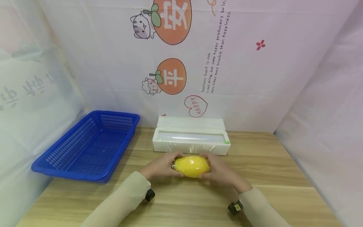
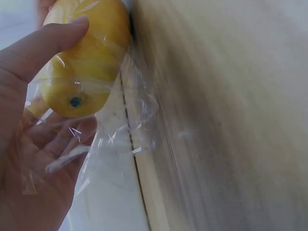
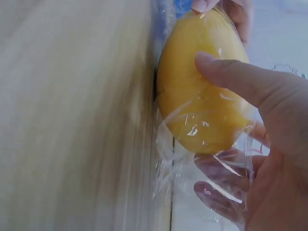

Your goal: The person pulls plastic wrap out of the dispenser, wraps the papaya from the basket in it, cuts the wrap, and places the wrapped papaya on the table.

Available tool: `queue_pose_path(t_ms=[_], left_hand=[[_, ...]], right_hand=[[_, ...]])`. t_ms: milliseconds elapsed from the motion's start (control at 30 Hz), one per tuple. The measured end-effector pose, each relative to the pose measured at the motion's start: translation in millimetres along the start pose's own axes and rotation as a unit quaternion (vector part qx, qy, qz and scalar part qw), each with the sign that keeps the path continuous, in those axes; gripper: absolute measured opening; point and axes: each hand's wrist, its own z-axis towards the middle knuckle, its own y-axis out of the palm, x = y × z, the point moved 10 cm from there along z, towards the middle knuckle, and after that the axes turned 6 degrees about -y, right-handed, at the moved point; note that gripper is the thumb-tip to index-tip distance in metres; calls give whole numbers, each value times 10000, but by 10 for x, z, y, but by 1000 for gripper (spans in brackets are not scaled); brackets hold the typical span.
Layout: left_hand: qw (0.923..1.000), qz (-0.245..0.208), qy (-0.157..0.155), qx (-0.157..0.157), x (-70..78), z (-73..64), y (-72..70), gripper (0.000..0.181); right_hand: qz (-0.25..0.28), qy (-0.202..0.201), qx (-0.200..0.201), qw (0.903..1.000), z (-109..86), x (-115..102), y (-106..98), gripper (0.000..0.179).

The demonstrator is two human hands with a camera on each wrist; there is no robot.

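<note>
An oval yellow fruit (image 1: 192, 166), mango-like in shape, is wrapped in clear plastic film (image 2: 139, 110) and sits between both hands. My left hand (image 1: 165, 164) grips its left end, thumb on the near side and fingers behind. At the right end my right hand (image 1: 218, 170) holds it the same way. Loose film sticks out past both ends, over the palms. A small dark stem spot shows at the left end in the left wrist view. Whether the fruit touches the table cannot be told.
Just behind the hands stands a white cling film box (image 1: 190, 145) with its lid raised. A blue plastic basket (image 1: 113, 157) is at the left on the wooden table (image 1: 181, 205). Printed white cloth (image 1: 241, 78) hangs at the back and sides.
</note>
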Motion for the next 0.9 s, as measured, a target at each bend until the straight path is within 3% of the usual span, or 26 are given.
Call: queue_pose_path(t_ms=[333, 633, 900], left_hand=[[9993, -376, -79, -36, -147, 112, -75, 65], [9962, -832, -155, -211, -219, 192, -105, 59], [9938, -912, -644, -3, -369, 211, -149, 52]], right_hand=[[823, 430, -252, 9954, 68, 227, -10, 73], [759, 324, -390, 9958, 176, 254, -68, 65], [855, 333, -293, 9954, 215, 311, -96, 64]])
